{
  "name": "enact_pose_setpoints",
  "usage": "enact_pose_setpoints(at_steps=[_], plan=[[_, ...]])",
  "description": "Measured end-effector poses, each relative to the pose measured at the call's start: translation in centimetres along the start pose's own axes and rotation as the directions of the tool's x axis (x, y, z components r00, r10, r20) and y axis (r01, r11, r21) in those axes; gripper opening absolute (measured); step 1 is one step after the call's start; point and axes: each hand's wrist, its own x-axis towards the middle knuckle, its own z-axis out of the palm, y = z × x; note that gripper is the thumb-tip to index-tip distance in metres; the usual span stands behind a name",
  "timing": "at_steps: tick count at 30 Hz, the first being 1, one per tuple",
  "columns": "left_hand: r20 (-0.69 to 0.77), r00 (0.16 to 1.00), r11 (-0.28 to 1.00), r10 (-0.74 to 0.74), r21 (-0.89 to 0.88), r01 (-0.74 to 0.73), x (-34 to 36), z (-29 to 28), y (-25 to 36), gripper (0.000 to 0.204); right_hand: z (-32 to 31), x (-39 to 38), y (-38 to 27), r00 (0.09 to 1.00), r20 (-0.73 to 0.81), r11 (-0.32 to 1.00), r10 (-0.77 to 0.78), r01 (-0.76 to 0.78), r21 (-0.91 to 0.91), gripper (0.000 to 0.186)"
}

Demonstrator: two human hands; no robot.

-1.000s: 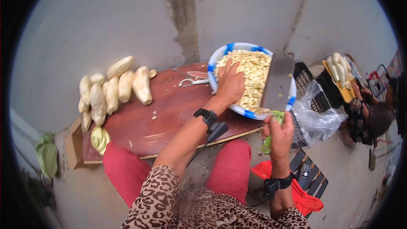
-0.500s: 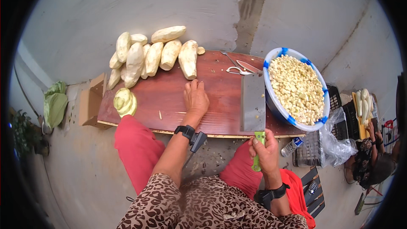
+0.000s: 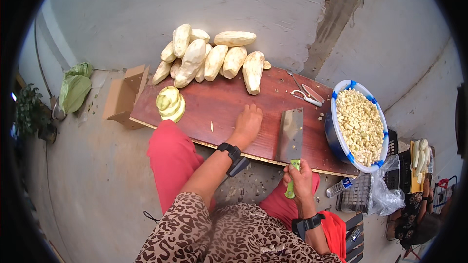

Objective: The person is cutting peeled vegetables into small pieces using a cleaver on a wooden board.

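Observation:
My left hand (image 3: 248, 123) rests on the red-brown wooden board (image 3: 226, 119) with its fingers apart and slightly bent, empty, just below several peeled pale tubers (image 3: 252, 72). My right hand (image 3: 300, 181) grips the green handle of a wide steel cleaver (image 3: 290, 134), whose blade lies over the board. A white peeler (image 3: 303, 97) and a small pinkish blade (image 3: 312, 91) lie at the back right. A basin (image 3: 360, 127) of diced pale pieces stands at the right end. A greenish peeled piece (image 3: 170, 105) sits at the left, above my knee.
A wall (image 3: 219, 5) rises behind the board. A cardboard box (image 3: 117, 107) and green bag (image 3: 74, 92) are at the left. Crates (image 3: 390, 140), a plastic bag (image 3: 382, 197) and a water bottle (image 3: 337, 189) are at the right, where another person (image 3: 414, 221) works near more peeled pieces (image 3: 420, 157).
My left hand has left the diced pieces in the basin and now touches the board. The cleaver has moved left from the basin onto the board, still in my right hand.

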Motion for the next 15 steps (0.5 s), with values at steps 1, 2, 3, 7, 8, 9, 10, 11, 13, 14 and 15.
enact_pose_setpoints(at_steps=[1,2,3,7,8,9,10,11,13,14,15], plan=[[-0.002,1.0,1.0,0.001,0.0,-0.001,0.1,0.0,-0.1,0.011,-0.1,0.0,0.2,1.0,-0.01,1.0,0.021,-0.021,0.013,0.019],[0.015,1.0,0.999,-0.027,-0.02,0.027,0.4,0.1,-0.2,0.011,-0.2,0.0,0.4,0.999,-0.022,0.999,0.041,-0.04,0.028,0.018],[0.032,0.998,0.998,-0.051,-0.039,0.053,0.7,0.2,-0.4,0.012,-0.2,0.0,0.6,0.999,-0.026,0.999,0.035,-0.035,0.032,0.018],[0.095,0.991,0.995,-0.095,-0.009,0.097,1.6,0.0,-0.5,0.014,-0.3,-0.2,1.2,0.999,-0.008,0.998,0.043,-0.042,0.042,0.016],[0.143,0.979,0.989,-0.148,0.006,0.148,2.0,0.0,-0.4,0.014,-0.2,-0.4,1.2,0.998,-0.009,0.998,0.055,-0.055,0.018,0.016],[0.185,0.962,0.979,-0.202,0.027,0.201,2.4,-0.1,-0.2,0.015,-0.3,-0.3,1.1,0.998,-0.007,0.998,0.066,-0.066,-0.007,0.016],[0.178,0.965,0.981,-0.194,0.027,0.192,2.5,-0.2,0.2,0.015,-0.5,-0.3,1.3,0.998,-0.005,0.998,0.061,-0.061,-0.007,0.017],[0.177,0.962,0.978,-0.207,0.008,0.209,2.5,-0.2,0.6,0.016,-0.7,-0.4,1.5,0.999,-0.006,0.999,0.05,-0.05,-0.004,0.017],[0.165,0.962,0.975,-0.219,-0.009,0.223,2.7,0.0,1.3,0.018,-0.9,-0.6,1.9,0.998,0.016,0.998,0.063,-0.063,0.019,0.019],[0.176,0.952,0.952,-0.25,-0.137,0.275,3.2,0.6,2.0,0.018,-0.9,-0.7,2.0,0.997,0.021,0.998,0.068,-0.068,0.017,0.02],[0.194,0.94,0.909,-0.282,-0.26,0.326,3.6,1.2,2.8,0.019,-0.8,-0.7,2.0,0.998,0.025,0.998,0.063,-0.063,0.017,0.02]])
